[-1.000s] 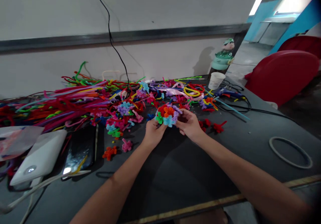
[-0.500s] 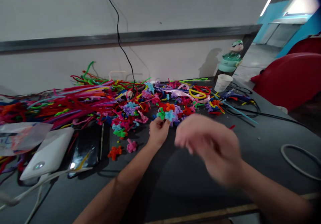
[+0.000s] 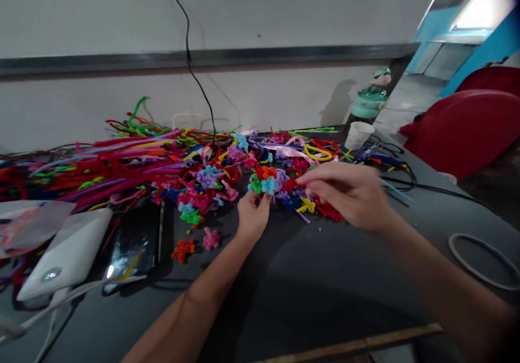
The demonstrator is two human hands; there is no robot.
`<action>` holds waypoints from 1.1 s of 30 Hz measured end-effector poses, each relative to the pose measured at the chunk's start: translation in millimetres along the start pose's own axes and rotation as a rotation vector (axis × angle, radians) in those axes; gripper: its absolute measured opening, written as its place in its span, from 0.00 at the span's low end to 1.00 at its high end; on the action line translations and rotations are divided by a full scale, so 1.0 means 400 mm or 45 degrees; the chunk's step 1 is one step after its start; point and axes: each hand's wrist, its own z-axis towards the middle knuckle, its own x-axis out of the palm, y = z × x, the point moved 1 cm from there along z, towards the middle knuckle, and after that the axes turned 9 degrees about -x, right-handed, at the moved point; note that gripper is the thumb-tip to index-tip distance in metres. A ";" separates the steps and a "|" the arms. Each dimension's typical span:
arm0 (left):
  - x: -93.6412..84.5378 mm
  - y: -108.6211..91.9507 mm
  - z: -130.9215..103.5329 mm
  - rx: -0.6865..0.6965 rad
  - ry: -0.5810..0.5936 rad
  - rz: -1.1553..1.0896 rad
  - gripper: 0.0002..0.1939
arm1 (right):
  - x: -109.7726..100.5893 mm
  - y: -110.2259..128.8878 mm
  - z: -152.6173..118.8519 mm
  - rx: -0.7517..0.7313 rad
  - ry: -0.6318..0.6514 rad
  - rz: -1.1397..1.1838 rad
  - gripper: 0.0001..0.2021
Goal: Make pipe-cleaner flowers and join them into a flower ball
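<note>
My left hand (image 3: 252,216) is closed in a pinch under a small bunch of pipe-cleaner flowers (image 3: 268,183) in green, orange, light blue and purple. To its right, my right hand (image 3: 345,192) has thumb and fingers pinched together close to a red fuzzy piece (image 3: 291,183) beside the bunch; what is between the fingertips is too small to tell. A yellow flower (image 3: 306,206) lies on the table below the right fingertips. On the left, a pink flower (image 3: 211,239) and an orange flower (image 3: 182,250) rest apart on the dark tabletop.
Loose pipe cleaners (image 3: 122,162) heap along the wall. A white power bank (image 3: 67,254) with a cable and a black phone (image 3: 134,244) lie at left. At right are a paper cup (image 3: 359,135), a green figurine (image 3: 370,95), a cable loop (image 3: 483,260) and a red chair (image 3: 467,130).
My right hand has moved up and away from me toward the flower bunch, and its fingers now pinch. The yellow flower has come into view. My left hand keeps its hold on the bunch.
</note>
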 end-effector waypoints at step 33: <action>0.006 -0.038 -0.079 1.337 0.325 0.493 0.07 | 0.068 -0.325 0.029 -0.344 0.585 -0.705 0.07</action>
